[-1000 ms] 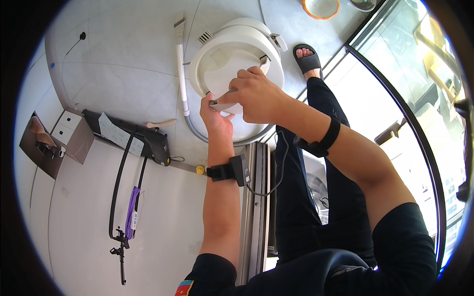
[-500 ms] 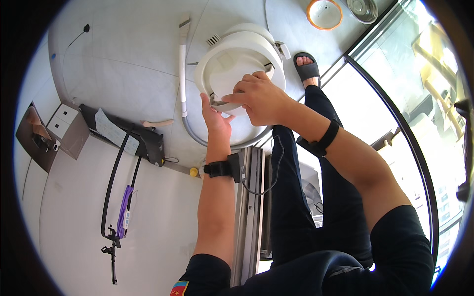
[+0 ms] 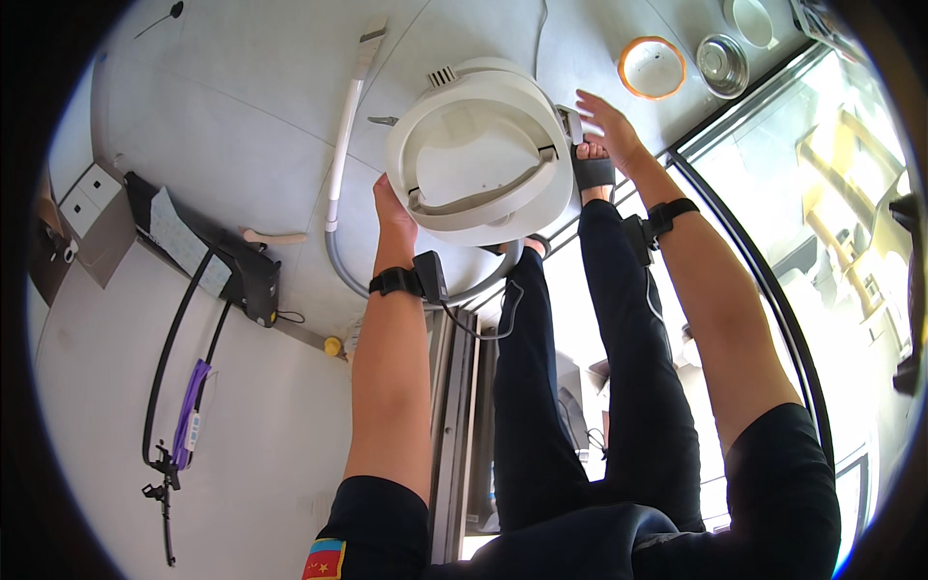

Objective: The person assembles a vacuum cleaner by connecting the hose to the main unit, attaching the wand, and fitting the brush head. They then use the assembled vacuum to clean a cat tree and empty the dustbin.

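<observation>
A white, rounded canister machine (image 3: 474, 227), apparently a vacuum cleaner, is in front of me. Its curved carry handle (image 3: 483, 205) lies across the near part of the top recess. At the machine's left side, my left hand (image 3: 393, 213) rests against the casing; its fingers are mostly hidden behind the body. To the right, my right hand (image 3: 611, 128) is open with fingers spread, close to a grey-white latch (image 3: 570, 122) on the side. I cannot tell if it touches the latch. A grey hose (image 3: 338, 256) curves round the near side to a white wand (image 3: 346, 135) with a flat nozzle.
My sandalled foot (image 3: 593, 174) is just below my right hand. An orange-rimmed bowl (image 3: 652, 68), a metal bowl (image 3: 722, 66) and a white container (image 3: 750, 21) sit at the far right. A black-framed stand (image 3: 256, 275) and a wooden-coloured stick (image 3: 275, 237) lie left. Glass panels edge the right.
My right hand has left the handle and moved right, its fingers spreading. The handle is now in full view. My left hand has shifted from the near rim to the machine's left side.
</observation>
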